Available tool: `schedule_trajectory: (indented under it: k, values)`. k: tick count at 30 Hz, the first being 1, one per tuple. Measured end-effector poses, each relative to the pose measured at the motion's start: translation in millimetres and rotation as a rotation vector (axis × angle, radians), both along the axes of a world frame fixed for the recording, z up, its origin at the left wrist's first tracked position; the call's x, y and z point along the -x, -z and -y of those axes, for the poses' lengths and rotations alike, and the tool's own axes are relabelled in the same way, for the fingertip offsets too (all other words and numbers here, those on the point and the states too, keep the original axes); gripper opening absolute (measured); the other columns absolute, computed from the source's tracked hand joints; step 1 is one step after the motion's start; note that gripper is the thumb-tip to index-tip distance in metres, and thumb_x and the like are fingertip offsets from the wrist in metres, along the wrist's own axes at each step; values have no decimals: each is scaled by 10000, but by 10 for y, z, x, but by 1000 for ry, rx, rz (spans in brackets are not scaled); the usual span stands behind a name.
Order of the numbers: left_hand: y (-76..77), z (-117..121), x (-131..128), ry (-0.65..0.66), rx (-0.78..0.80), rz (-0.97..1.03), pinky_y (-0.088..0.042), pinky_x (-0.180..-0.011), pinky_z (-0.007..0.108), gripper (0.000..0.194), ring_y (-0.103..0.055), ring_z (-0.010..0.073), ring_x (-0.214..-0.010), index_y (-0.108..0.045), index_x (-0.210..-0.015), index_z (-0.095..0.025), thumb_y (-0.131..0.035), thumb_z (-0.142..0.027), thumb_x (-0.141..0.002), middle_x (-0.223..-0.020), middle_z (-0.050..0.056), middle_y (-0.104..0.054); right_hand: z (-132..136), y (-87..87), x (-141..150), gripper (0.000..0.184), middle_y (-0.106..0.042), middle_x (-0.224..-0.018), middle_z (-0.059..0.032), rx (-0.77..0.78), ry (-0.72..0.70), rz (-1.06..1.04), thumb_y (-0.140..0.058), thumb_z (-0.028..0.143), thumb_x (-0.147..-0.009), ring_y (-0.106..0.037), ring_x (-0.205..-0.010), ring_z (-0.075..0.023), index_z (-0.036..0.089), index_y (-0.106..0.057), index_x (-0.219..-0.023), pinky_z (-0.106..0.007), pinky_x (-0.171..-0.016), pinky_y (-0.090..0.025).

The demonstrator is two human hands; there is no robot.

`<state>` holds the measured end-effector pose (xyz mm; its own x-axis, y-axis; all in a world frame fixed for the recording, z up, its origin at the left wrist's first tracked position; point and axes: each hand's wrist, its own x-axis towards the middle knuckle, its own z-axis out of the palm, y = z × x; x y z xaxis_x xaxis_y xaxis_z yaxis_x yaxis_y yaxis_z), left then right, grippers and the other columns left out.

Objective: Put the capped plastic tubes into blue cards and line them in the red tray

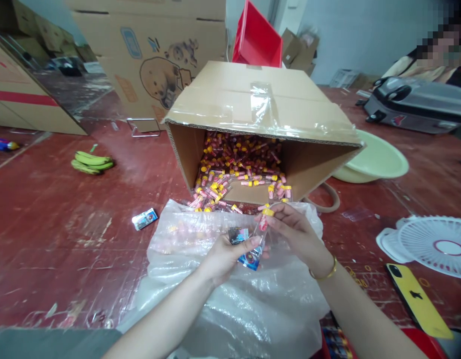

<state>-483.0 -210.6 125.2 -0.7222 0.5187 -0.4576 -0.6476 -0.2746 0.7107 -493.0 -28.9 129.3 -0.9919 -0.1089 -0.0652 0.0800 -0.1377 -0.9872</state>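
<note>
My left hand (223,257) is closed around a small blue printed packet (251,260), its thumb pressed across the top. Between my two hands stands a small clear tube (263,223) with a yellow cap and pink contents, tilted. The fingers of my right hand (299,234) pinch it near the cap; its lower end reaches the left thumb. Below both hands spreads a translucent white plastic sheet (275,304). Just beyond, an open cardboard box (312,159) lies on its side, with many similar yellow-capped tubes (241,154) inside and spilling out at its mouth.
On the red floor lie another blue packet (144,219) and bananas (91,163). To the right are a pale green basin (380,157), a white plastic basket lid (435,244), a yellow phone (419,299) and a grey suitcase (420,104). A red bin (258,40) stands behind the box.
</note>
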Motion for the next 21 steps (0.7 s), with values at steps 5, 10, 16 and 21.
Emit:
schedule_trajectory:
  k: [5,10,16,21]
  values:
    - [-32,-98,46,-66,-80,92,-575,-617,310,493,-713,256,-791,-693,-974,-98,-854,-392,-613,-902,157,-738,81,119,-248,324,-620,-1079,-71,-150,-21,-161,-712,404,-766,-609,-991,-224,237,-557,-997,-384,-866,-517]
    - [-76,-177,62,-106,-100,63,-562,-708,287,469,-708,202,-758,-704,-1002,-92,-844,-355,-639,-850,126,-743,303,224,-430,790,-446,-1254,-77,-479,150,-371,-843,259,-566,-482,-1181,-275,288,-387,-1210,-439,-998,-440]
    - [-52,-136,20,-39,-43,-37,-536,-716,285,343,-673,168,-668,-723,-857,-90,-826,-349,-657,-754,90,-730,403,238,-444,651,-502,-1075,-62,-362,208,-294,-708,145,-629,-599,-901,-218,286,-356,-1158,-334,-667,-546]
    - [-44,-137,-11,-55,-57,-31,-534,-661,276,341,-646,155,-653,-720,-874,-114,-833,-338,-644,-734,57,-707,441,231,-479,616,-544,-962,-49,-275,170,-272,-692,143,-661,-603,-745,-189,303,-325,-1129,-279,-493,-503]
